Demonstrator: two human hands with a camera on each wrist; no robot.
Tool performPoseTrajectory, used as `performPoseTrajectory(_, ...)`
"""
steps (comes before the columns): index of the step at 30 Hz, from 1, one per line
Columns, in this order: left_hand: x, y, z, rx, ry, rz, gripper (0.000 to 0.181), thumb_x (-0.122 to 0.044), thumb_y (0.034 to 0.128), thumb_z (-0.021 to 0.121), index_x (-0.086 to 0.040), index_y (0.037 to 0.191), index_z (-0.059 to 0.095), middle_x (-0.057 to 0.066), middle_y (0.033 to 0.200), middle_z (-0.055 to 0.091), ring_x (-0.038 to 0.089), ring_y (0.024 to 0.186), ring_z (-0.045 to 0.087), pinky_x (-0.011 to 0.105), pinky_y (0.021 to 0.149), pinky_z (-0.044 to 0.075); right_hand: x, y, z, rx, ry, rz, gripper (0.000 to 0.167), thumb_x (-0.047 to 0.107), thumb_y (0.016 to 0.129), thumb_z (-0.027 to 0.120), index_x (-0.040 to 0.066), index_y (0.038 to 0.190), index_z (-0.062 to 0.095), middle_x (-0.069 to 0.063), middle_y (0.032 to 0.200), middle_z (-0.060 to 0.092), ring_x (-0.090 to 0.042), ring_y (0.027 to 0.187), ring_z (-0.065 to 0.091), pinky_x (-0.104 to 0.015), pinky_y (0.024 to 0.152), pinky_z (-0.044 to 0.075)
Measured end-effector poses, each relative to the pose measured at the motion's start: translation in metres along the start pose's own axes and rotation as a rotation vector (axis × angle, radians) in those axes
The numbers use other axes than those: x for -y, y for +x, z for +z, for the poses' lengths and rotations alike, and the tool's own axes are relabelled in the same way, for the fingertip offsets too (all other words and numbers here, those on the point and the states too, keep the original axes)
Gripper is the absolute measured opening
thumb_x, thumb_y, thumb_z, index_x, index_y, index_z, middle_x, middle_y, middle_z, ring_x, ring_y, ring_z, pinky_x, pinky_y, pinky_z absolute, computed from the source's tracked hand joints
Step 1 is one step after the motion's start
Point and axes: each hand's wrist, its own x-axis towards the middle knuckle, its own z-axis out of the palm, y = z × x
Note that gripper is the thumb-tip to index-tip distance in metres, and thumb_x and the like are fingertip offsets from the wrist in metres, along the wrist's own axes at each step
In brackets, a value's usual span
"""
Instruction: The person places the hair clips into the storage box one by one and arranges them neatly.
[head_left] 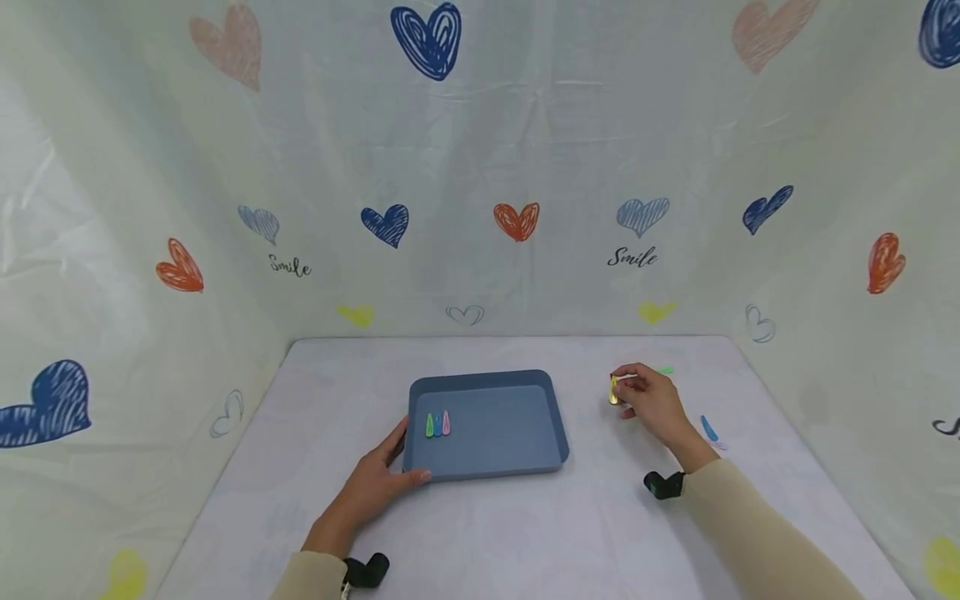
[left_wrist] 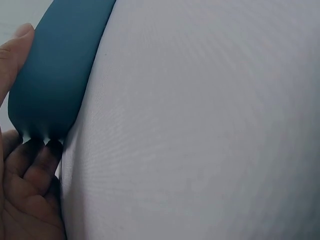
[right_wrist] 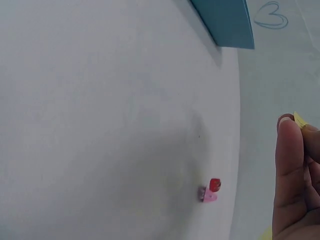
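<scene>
A blue-grey rectangular tray [head_left: 495, 468] lies on the white table. My left hand [head_left: 375, 487] grips its near left corner, thumb along the front and fingers curled against the left side, as the left wrist view also shows. Inside, toward the tray's left, three snap hair clips stand side by side: green [head_left: 430, 425], blue [head_left: 438, 425] and pink [head_left: 446, 422]. Right of the tray and above the table, my right hand [head_left: 656, 407] pinches a yellow hair clip [head_left: 613, 390] between thumb and fingertips. Only the tip of that clip [right_wrist: 299, 120] shows in the right wrist view.
Past the right hand lies a green clip [head_left: 666, 369], partly hidden. A blue clip [head_left: 708, 428] and a pale purple clip [head_left: 717, 445] lie near the right forearm. The right wrist view shows a small pink and red piece [right_wrist: 210, 197] on the table. Heart-printed sheeting [head_left: 555, 275] surrounds the table.
</scene>
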Motion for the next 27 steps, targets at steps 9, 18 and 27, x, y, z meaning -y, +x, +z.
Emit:
performPoseTrajectory(9,0.001,-0.001,0.001,0.0,-0.007,0.006,0.115,-0.057,0.0797,0.089,-0.024,0.17,0.025,0.013,0.172,0.031,0.039,0.158,0.03,0.064,0.126,0.029,0.022,0.007,0.022,-0.013,0.033,-0.049,0.025,0.0,0.102,0.065,-0.004,0.126,0.065,-0.021,0.106,0.069,-0.012,0.082,0.071,-0.031,0.063,0.065)
performPoseTrajectory(18,-0.002,0.001,0.002,-0.02,0.003,0.008,0.115,-0.056,0.0796,0.089,-0.024,0.17,0.026,0.014,0.171,0.033,0.04,0.157,0.033,0.063,0.125,0.03,0.043,0.018,0.054,-0.026,0.057,-0.1,0.021,-0.002,0.1,0.066,0.0,0.121,0.069,-0.018,0.103,0.069,-0.013,0.08,0.07,-0.031,0.061,0.064)
performPoseTrajectory(27,0.001,0.001,0.001,-0.024,-0.015,0.004,0.114,-0.055,0.0786,0.09,-0.025,0.169,0.027,0.012,0.171,0.034,0.038,0.158,0.032,0.063,0.126,0.03,0.063,0.02,0.09,-0.012,0.151,-0.138,0.021,-0.005,0.098,0.068,-0.001,0.118,0.07,-0.016,0.098,0.068,-0.023,0.08,0.072,-0.03,0.059,0.064)
